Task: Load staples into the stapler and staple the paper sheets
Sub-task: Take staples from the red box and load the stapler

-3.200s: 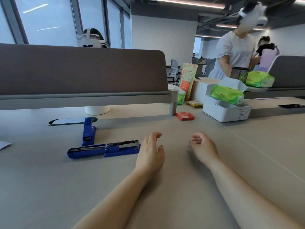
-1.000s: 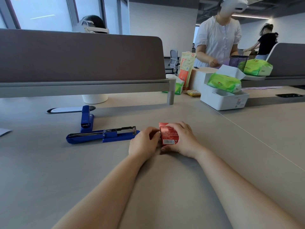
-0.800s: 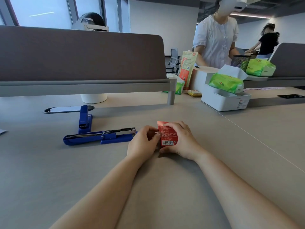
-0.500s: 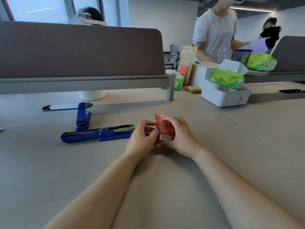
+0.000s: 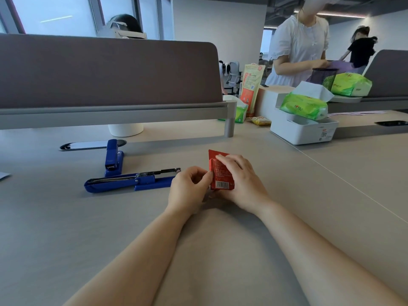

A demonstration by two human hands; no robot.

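Observation:
A small red staple box (image 5: 220,173) stands on end on the desk, barcode facing me. My right hand (image 5: 240,184) grips it from the right, fingers curled over its top. My left hand (image 5: 189,186) pinches the box's left edge with thumb and fingertips. A blue stapler (image 5: 130,180) lies swung fully open just left of my left hand, its metal staple channel facing up. A second blue stapler (image 5: 113,156), closed, sits behind it. A corner of paper (image 5: 3,175) shows at the left edge.
A grey desk divider (image 5: 110,76) runs across the back, a white cup (image 5: 125,129) under it. At the right stand a white box (image 5: 303,129) with a green tissue pack (image 5: 303,106), snack bags and a mesh pen holder. Two people stand behind.
My right hand picked up the red box from the back of the desk and brought it near. Both hands now hold it; its top flap has lifted slightly.

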